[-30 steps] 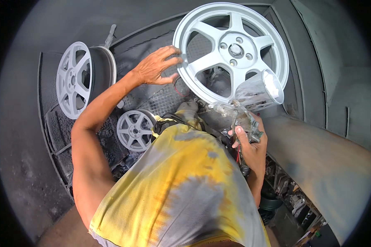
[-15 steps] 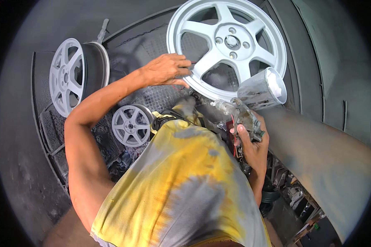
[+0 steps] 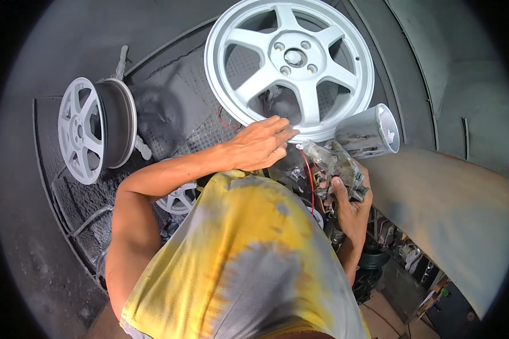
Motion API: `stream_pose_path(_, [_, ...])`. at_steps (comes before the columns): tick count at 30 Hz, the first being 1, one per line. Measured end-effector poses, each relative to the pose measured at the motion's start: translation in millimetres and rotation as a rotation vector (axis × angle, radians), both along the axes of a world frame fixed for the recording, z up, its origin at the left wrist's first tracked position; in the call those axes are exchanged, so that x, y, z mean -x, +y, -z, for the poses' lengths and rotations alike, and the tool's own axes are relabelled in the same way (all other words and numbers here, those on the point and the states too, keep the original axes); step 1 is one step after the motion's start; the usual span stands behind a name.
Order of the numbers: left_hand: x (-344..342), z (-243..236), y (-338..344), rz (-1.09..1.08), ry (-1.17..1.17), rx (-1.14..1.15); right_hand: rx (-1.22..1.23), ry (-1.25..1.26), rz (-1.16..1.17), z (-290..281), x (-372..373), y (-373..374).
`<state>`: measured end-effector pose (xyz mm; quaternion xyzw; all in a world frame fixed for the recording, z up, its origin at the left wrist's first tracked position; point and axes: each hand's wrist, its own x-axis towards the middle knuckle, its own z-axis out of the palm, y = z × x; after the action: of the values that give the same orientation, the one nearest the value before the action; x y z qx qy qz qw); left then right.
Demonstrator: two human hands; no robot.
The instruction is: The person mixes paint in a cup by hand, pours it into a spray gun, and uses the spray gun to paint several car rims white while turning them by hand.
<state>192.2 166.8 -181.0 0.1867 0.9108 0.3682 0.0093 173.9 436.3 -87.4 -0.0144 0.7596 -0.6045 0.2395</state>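
A large white six-spoke wheel (image 3: 305, 101) stands upright at the top centre. My left hand (image 3: 257, 144) is at its lower rim, fingers loosely bent and apart, holding nothing visible; its fingertips are close to the rim and a spray gun's nozzle, contact unclear. The spray gun (image 3: 336, 172), crusted and grey, is gripped in my right hand (image 3: 350, 203), thumb on its body. Its translucent cup (image 3: 359, 135), with white inside, tilts sideways just in front of the wheel's lower right. A red line (image 3: 311, 186) hangs beside the gun.
At left stands another white wheel (image 3: 79, 130) with a dark barrel. A smaller-looking wheel (image 3: 175, 200) is partly hidden below my left forearm. Grey, paint-coated walls (image 3: 34, 56) surround the wheels, and a curved tan-grey panel (image 3: 441, 203) extends along the right, with clutter beneath.
My left hand has moved down and rightward from the wheel's left rim to its bottom, near the nozzle. The large wheel appears higher and further left in view; the spray cup has turned slightly.
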Motion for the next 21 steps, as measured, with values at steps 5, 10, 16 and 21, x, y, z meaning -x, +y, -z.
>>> stream_pose_path(5, [0, -2, -59, 0.024, -0.025, 0.113, 0.101, -0.018, -0.028, 4, 6, -18])
stream_pose_path(10, [12, -2, -137, -0.017, 0.07, 0.366, 0.102, -0.019, -0.074, 9, 28, -36])
stream_pose_path(16, [92, -14, -218, -0.073, 0.115, 0.544, -0.038, 0.177, -0.01, 10, 85, -58])
stream_pose_path(21, [157, 0, -202, -0.308, 0.241, 0.449, -0.071, 0.324, 0.146, 6, 125, -87])
